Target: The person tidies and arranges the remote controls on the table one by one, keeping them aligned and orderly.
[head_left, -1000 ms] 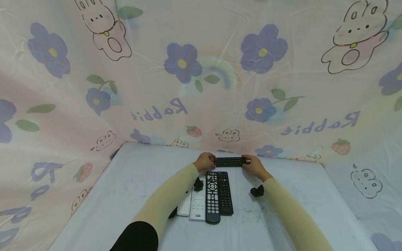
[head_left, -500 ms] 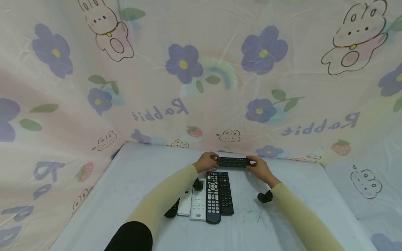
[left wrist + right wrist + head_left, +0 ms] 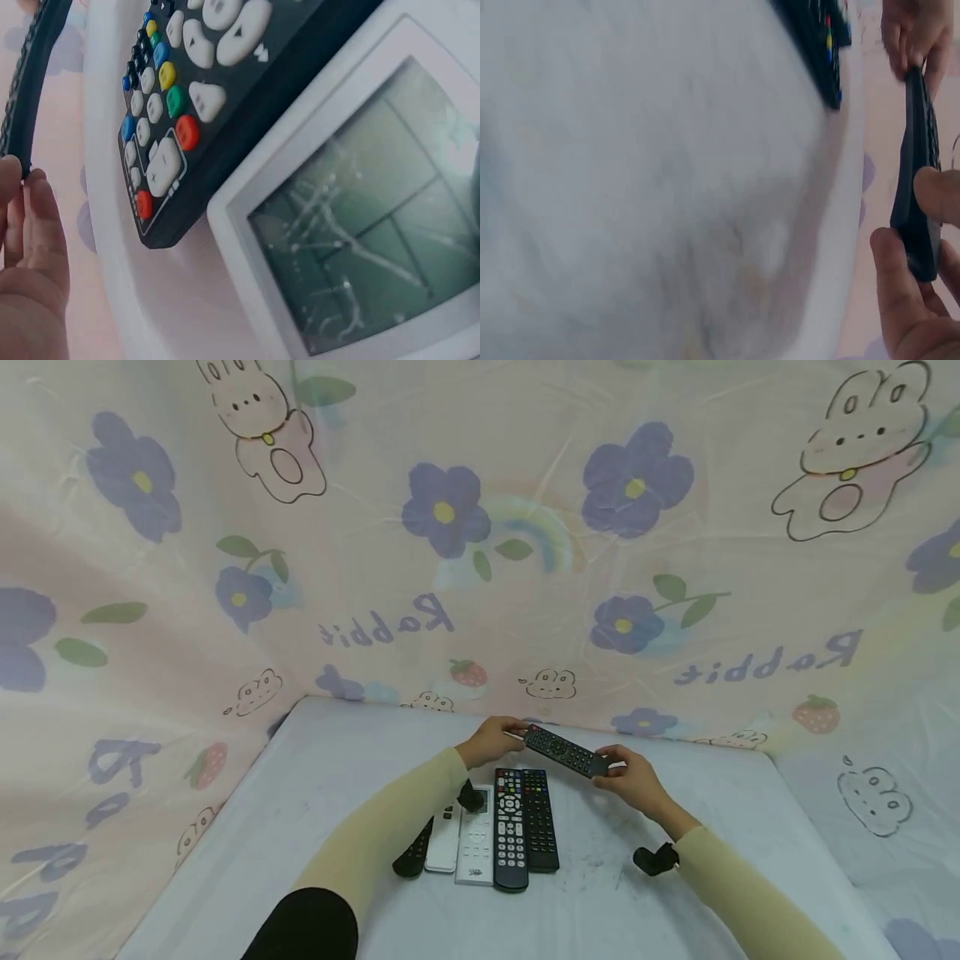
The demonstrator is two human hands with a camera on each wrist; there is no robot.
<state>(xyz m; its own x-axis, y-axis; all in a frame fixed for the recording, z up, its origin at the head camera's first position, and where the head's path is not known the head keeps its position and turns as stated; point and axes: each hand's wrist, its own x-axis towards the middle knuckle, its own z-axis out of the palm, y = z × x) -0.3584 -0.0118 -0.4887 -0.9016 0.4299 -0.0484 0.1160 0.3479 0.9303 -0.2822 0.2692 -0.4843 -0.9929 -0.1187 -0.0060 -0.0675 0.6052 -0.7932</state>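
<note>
A black remote control is held above the table between both hands, slanting down to the right in the head view. My left hand pinches its upper left end; the left wrist view shows thumb and fingers at the tip of the remote. The other end is gripped by my right hand, thumb on one face and fingers behind, as the right wrist view shows. Just in front lie a black remote with white buttons and a slimmer black remote, side by side.
Left of these lie a white remote with a screen, a plain white one and a black one partly under my left sleeve. They rest on a white table. A printed curtain hangs behind its far edge.
The held remote has shifted right and turned from level to slanting, its right end now lower. My right hand has moved right and nearer; my left hand has moved only slightly.
</note>
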